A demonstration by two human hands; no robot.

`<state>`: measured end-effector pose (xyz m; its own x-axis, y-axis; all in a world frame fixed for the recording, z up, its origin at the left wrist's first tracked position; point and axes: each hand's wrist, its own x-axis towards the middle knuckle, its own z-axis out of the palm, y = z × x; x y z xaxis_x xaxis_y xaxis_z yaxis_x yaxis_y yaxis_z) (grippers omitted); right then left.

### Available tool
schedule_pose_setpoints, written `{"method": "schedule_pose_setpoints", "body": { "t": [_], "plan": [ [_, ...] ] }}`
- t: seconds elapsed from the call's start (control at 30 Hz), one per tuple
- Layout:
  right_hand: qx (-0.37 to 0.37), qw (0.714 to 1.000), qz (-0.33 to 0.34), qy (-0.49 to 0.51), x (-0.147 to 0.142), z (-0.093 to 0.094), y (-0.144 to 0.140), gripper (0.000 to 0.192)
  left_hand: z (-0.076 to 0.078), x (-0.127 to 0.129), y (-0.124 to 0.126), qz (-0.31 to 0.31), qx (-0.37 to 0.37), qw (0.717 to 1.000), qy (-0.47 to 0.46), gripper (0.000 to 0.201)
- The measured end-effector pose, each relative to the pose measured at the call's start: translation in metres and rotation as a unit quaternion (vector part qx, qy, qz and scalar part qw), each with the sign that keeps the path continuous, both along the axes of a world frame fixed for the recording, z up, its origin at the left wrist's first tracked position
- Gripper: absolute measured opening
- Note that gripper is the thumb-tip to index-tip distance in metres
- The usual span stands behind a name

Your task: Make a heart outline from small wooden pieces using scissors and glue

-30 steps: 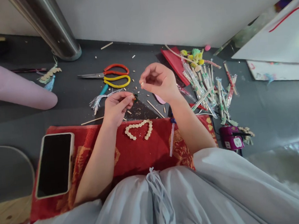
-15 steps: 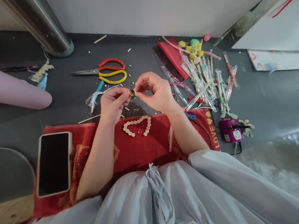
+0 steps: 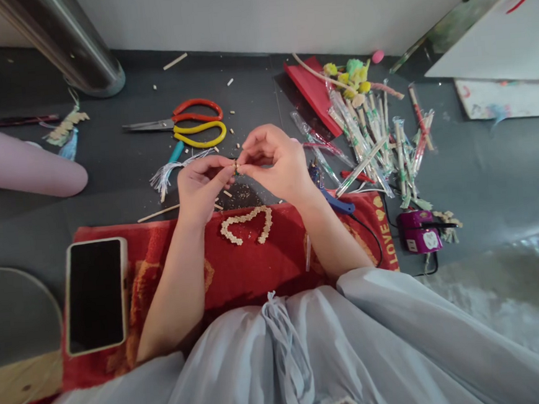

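Head view: a tiny tan bead-like piece (image 3: 235,165) is pinched between the fingertips of the left hand (image 3: 200,185) and the right hand (image 3: 273,164), both raised just above the dark grey floor (image 3: 123,188), beyond the far edge of the red patterned cloth (image 3: 256,271). Both hands are closed on the same small piece, thumb against forefinger, presumably so that it is kept steady for fine work; its exact make is too small to tell. A heart-shaped outline of small pale pieces (image 3: 247,224) is laid flat on the cloth near its far edge, just below the hands, kept within easy reach. A black-screened phone in a cream case (image 3: 94,295) is parked at the cloth's left edge, out of the working spot. Red-and-yellow-handled scissors (image 3: 184,126) are left on the floor beyond the hands. A heap of wrapped sticks in clear sleeves (image 3: 377,150) is spread on the floor to the right, with a small purple device (image 3: 419,238) near the cloth's right corner. A pink sleeve-like form (image 3: 19,169) lies at the left.
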<state>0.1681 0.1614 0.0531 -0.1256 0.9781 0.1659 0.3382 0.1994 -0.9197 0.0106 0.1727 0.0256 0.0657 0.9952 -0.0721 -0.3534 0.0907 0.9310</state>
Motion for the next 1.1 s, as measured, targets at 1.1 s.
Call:
{"method": "schedule_pose_setpoints", "body": {
  "t": [1.1],
  "plan": [
    [0.022,0.999,0.018,-0.014,0.003,-0.010,0.003,0.026,-0.018,-0.004,0.001,0.017,0.124,0.989,0.074,0.016]
  ]
}}
